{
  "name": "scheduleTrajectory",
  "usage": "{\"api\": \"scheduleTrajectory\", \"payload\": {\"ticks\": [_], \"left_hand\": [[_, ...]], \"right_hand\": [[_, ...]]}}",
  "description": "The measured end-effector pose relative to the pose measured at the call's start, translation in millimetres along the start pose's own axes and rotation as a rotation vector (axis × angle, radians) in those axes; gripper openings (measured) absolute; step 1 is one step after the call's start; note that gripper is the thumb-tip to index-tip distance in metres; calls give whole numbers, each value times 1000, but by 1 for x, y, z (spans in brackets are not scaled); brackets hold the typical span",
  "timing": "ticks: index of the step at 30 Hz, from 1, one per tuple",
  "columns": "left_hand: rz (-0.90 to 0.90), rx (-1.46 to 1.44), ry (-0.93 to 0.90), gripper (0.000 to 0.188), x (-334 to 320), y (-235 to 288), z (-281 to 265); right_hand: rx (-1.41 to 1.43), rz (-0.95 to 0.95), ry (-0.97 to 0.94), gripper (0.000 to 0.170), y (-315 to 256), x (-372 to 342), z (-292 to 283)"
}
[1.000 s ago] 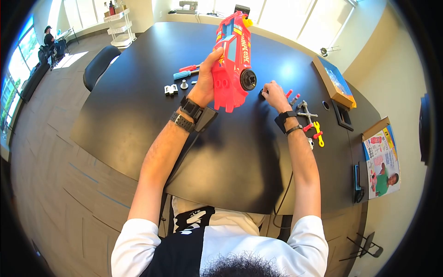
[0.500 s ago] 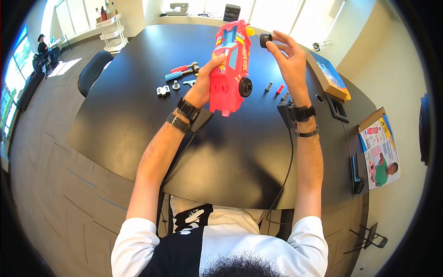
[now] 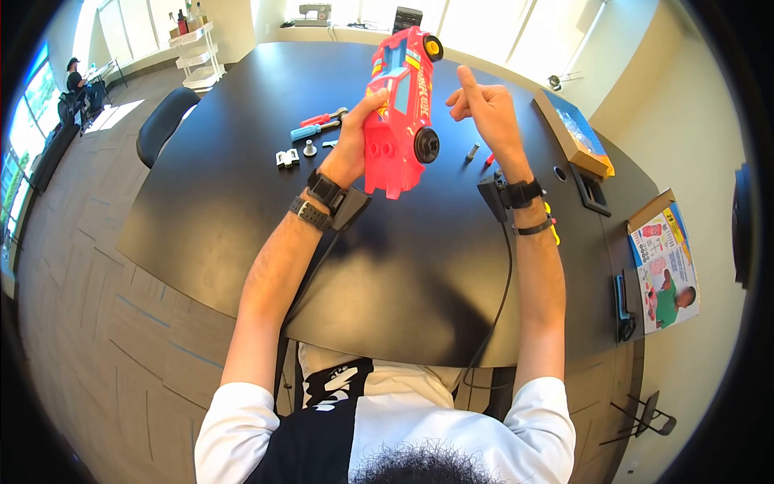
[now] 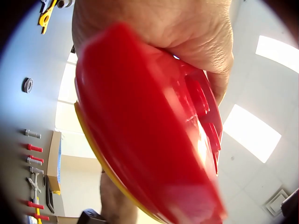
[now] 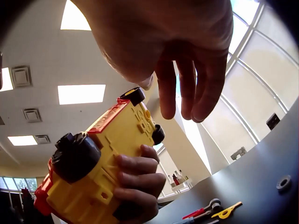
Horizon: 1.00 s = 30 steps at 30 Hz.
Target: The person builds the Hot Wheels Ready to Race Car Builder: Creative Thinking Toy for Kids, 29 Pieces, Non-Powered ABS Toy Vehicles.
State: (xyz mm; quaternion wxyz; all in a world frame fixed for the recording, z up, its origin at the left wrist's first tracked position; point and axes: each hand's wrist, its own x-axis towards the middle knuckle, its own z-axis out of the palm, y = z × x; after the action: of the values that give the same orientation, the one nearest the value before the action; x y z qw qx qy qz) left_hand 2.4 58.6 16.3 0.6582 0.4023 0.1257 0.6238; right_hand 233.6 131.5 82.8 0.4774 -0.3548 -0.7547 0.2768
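Note:
My left hand (image 3: 352, 141) grips a red toy truck (image 3: 407, 97) by its side, lifted above the table. Its yellow underside (image 5: 112, 163) shows in the right wrist view, with the left fingers (image 5: 138, 179) spread across it. A black front wheel with a yellow hub (image 3: 433, 48) sits at the truck's far end. Nearer me is a rear black wheel (image 3: 427, 146). Just right of the front wheel is my right hand (image 3: 492, 117), apart from the truck; its fingers hang loose and hold nothing in the right wrist view.
Left of the truck lie a red-handled tool (image 3: 314, 120), a blue-handled screwdriver (image 3: 305, 133) and a white block (image 3: 286, 158). Grey and red bolts (image 4: 35, 148) lie on the right. Beyond them are an open box (image 3: 597, 161) and printed packaging (image 3: 663, 258). A grey ring-shaped part (image 5: 283, 183) rests on the table.
My right hand rose from the table with a black wheel and brought it towards the yellow hub. A wheel now sits there, and the hand has let go. The left hand keeps its grip.

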Motion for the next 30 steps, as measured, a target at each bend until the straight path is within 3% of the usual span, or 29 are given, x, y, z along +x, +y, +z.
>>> {"api": "scheduleTrajectory", "payload": {"ticks": [2, 5, 7, 9, 12, 13, 14, 15, 17, 21, 24, 28, 30], "left_hand": [[20, 15, 12, 65, 2, 0, -4], [53, 3, 21, 63, 4, 2, -8], [62, -23, 20, 63, 6, 3, -9], [66, -32, 61, 62, 6, 3, -10], [64, -40, 75, 61, 7, 2, -13], [67, -36, 80, 61, 6, 1, -14], [68, -38, 81, 61, 6, 1, -14], [70, -41, 82, 61, 7, 1, -15], [77, -55, 58, 61, 7, 1, -14], [76, -68, 42, 61, 6, 0, -13], [60, -56, 30, 61, 6, 1, -14], [39, -52, 18, 64, 1, 3, -3], [30, -36, 30, 65, 0, 3, -1]], "right_hand": [[-14, 79, -26, 53, 20, -1, 6], [-190, 71, -96, 41, 75, 5, 24], [-468, -38, -181, 24, 124, 10, 37], [-530, -23, -248, 23, 155, 10, 50], [-583, -26, -280, 37, 201, 3, 70], [-577, -45, -244, 45, 200, -1, 75], [-600, 28, -328, 50, 198, 0, 75], [-598, 25, -330, 50, 196, 2, 73], [-731, 193, -508, 45, 182, 5, 70], [-824, 69, -492, 38, 181, 7, 59], [-375, 28, -166, 34, 161, 14, 45], [-178, -30, -8, 36, 81, 22, 15], [112, -204, 39, 39, 51, 27, 4]]}}
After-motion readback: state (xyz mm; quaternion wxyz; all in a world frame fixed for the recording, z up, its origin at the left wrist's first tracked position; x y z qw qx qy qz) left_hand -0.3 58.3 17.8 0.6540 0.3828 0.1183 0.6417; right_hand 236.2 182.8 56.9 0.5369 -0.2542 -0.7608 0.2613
